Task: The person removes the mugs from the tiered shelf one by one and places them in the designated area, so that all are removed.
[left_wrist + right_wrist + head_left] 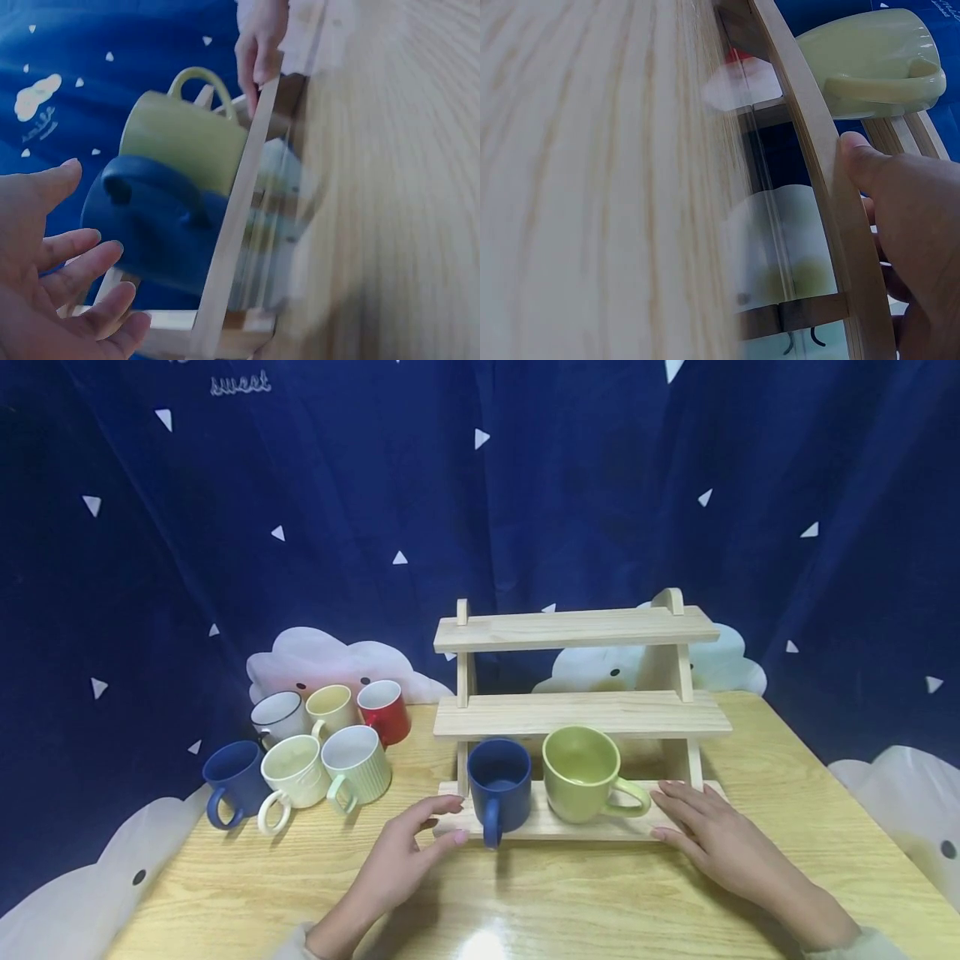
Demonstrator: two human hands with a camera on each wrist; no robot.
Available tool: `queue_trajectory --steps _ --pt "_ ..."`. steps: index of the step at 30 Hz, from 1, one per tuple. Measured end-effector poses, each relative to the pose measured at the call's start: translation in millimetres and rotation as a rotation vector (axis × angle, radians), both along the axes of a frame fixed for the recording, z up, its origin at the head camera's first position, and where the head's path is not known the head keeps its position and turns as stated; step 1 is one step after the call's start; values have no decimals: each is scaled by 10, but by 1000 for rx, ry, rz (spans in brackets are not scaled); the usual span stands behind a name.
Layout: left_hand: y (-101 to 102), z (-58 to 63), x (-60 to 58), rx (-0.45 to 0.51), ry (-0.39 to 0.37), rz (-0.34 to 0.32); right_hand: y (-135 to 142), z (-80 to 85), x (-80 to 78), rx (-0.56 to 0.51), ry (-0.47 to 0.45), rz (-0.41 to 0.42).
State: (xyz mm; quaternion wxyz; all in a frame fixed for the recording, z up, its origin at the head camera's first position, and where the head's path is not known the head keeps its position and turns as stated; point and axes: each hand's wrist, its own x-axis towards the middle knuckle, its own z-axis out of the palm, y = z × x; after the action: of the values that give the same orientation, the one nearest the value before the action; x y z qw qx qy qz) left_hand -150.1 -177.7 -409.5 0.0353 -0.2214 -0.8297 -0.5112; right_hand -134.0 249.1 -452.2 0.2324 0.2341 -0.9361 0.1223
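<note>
A three-tier wooden shelf (577, 714) stands on the table, with a blue mug (501, 789) and a yellow-green mug (581, 777) upright on its lowest board. The blue mug's handle points to the front; the other handle points right. At the left end of that board is my left hand (408, 847), thumb and fingers spread apart beside the blue mug, holding nothing. My right hand (720, 839) rests at the board's right end, near the yellow-green mug's handle. In the right wrist view its thumb (859, 150) lies at the wooden front edge.
Several more mugs stand grouped at the left of the table (247, 902): a second blue mug (236, 777), a cream mug (296, 772), a pale ribbed mug (358, 768), a red mug (386, 710) and others. A dark blue curtain (360, 485) hangs behind.
</note>
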Motion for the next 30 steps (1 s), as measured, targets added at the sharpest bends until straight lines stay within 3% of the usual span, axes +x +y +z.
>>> queue_trajectory --steps 8,13,21,30 --pt "159 -75 -1 -22 1 -117 3 -19 -2 -5 21 10" --pt "214 -108 19 11 -18 -152 12 -40 -13 -3 23 14" --pt "293 -115 43 9 -47 -161 8 -17 0 -3 25 4" --pt "298 -110 55 0 -13 -126 9 -37 -1 -4 30 9"
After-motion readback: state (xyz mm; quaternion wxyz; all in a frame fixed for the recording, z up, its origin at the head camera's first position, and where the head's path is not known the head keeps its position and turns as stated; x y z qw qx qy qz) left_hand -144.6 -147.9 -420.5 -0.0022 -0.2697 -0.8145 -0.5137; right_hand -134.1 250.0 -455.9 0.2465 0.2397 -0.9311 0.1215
